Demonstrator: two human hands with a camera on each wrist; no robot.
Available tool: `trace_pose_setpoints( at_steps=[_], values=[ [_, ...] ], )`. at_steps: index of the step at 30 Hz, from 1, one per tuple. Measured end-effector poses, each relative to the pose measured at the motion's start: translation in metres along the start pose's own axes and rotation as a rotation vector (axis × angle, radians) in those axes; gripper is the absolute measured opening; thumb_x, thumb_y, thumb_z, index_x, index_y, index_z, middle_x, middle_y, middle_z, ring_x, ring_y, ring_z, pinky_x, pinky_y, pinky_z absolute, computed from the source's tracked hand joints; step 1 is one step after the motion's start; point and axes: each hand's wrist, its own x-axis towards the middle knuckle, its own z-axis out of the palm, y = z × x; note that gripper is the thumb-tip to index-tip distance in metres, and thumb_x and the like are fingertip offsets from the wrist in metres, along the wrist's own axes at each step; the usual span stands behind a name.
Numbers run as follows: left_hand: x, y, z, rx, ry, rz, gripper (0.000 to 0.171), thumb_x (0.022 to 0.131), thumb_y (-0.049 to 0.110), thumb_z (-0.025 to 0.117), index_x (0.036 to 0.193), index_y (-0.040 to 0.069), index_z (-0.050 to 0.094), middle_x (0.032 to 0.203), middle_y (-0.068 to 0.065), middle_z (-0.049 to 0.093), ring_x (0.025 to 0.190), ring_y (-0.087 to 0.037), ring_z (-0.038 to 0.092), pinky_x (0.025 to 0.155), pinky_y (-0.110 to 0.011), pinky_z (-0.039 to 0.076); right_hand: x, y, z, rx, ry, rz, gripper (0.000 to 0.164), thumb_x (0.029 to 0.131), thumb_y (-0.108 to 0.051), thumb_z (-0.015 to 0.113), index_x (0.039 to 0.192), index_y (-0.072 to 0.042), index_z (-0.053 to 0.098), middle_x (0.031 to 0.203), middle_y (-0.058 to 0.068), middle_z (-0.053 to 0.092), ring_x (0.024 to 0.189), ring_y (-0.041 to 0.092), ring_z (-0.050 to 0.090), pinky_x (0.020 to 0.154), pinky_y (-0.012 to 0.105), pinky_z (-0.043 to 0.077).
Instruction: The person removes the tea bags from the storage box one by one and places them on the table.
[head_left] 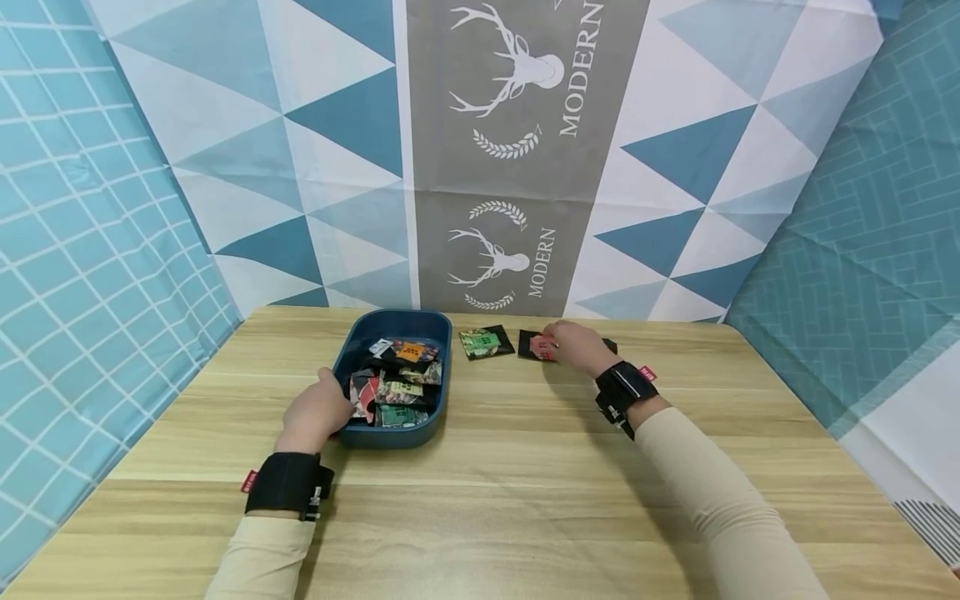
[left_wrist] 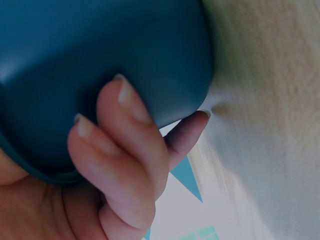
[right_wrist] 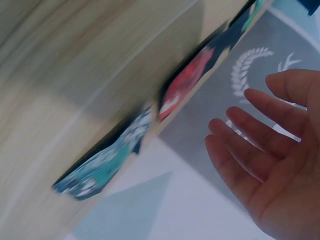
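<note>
Nearest sleeves: here come two pale cuffs, left (head_left: 258, 562) and right (head_left: 731, 508), over the bench's (head_left: 480, 533) near side, a black strap (head_left: 283, 485) on the left wrist, another (head_left: 626, 390) on the right.
Left hand (head_left: 318, 408): gripping the bin, fingers curled against its outer wall!
Blue bin (head_left: 401, 438): by the far edge, left of the middle, packets heaped inside, an orange-labelled one (head_left: 411, 352) on top, a red-and-white one (head_left: 363, 395) at the left wall.
Right hand (head_left: 581, 347): fingers loosely extended, holding nothing, right above the far-edge row.
Packet row: along the far edge, green-labelled packet (head_left: 483, 342) nearest the bin, red-labelled packet (head_left: 534, 345) next, teal-labelled packet (right_wrist: 100, 167) towards the far right corner, mostly hidden by the hand in the head view.
Backdrop: grey strip (head_left: 491, 196) with white deer heads, rising behind the far edge.
</note>
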Motion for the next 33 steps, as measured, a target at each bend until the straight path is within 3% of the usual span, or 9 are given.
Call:
trace_pose_setpoints(
  at_steps=[5,8,11,18,25,33],
  values=[
    [-0.001,0.000,0.000,-0.002,0.002,-0.004,0.071,0.092,0.012,0.044,0.140,-0.020,0.002,0.076,-0.021,0.059,0.060,-0.026,0.055,0.055,-0.035,0.040,0.005,-0.021,0.003,-0.042,0.027,-0.097,0.021,0.093,-0.012,0.052,0.107,-0.004,0.066,0.104,0.013,0.065,0.079,0.021,0.061,0.066,0.032,0.046],
    [-0.001,0.001,0.000,0.003,0.001,-0.005,0.071,0.092,0.012,0.045,0.140,-0.020,0.003,0.077,-0.021,0.059,0.060,-0.026,0.055,0.055,-0.034,0.040,0.006,-0.036,0.004,-0.064,0.036,-0.154,0.023,0.092,-0.009,0.051,0.110,-0.004,0.065,0.107,0.013,0.065,0.080,0.021,0.062,0.065,0.030,0.045],
    [0.000,0.000,0.001,0.002,0.003,-0.006,0.071,0.092,0.013,0.045,0.140,-0.020,0.003,0.078,-0.022,0.059,0.060,-0.026,0.055,0.055,-0.034,0.040,0.007,-0.054,0.004,-0.092,0.069,-0.203,0.024,0.090,-0.009,0.055,0.112,-0.005,0.065,0.106,0.011,0.065,0.085,0.022,0.064,0.070,0.032,0.049],
    [0.000,0.000,0.002,0.006,0.008,-0.012,0.071,0.093,0.014,0.046,0.140,-0.020,0.004,0.079,-0.023,0.060,0.060,-0.026,0.055,0.055,-0.035,0.040,0.013,-0.097,0.002,-0.163,0.129,-0.339,0.025,0.087,-0.018,0.064,0.111,-0.010,0.065,0.102,0.006,0.064,0.080,0.018,0.063,0.068,0.031,0.050],
    [-0.001,0.002,0.002,-0.004,0.002,-0.014,0.070,0.093,0.012,0.044,0.140,-0.019,0.003,0.073,-0.019,0.058,0.056,-0.025,0.054,0.054,-0.034,0.040,0.015,-0.130,0.005,-0.176,0.129,-0.423,0.029,0.090,-0.019,0.060,0.118,-0.012,0.063,0.112,0.005,0.063,0.093,0.018,0.061,0.084,0.029,0.047],
    [-0.001,0.001,0.001,-0.009,0.004,-0.027,0.069,0.092,0.011,0.043,0.141,-0.018,0.003,0.072,-0.018,0.057,0.055,-0.024,0.054,0.053,-0.033,0.039,0.021,-0.156,0.004,-0.177,0.144,-0.477,0.026,0.091,-0.020,0.060,0.116,-0.012,0.064,0.109,0.002,0.064,0.093,0.015,0.062,0.083,0.027,0.047]
  ],
)
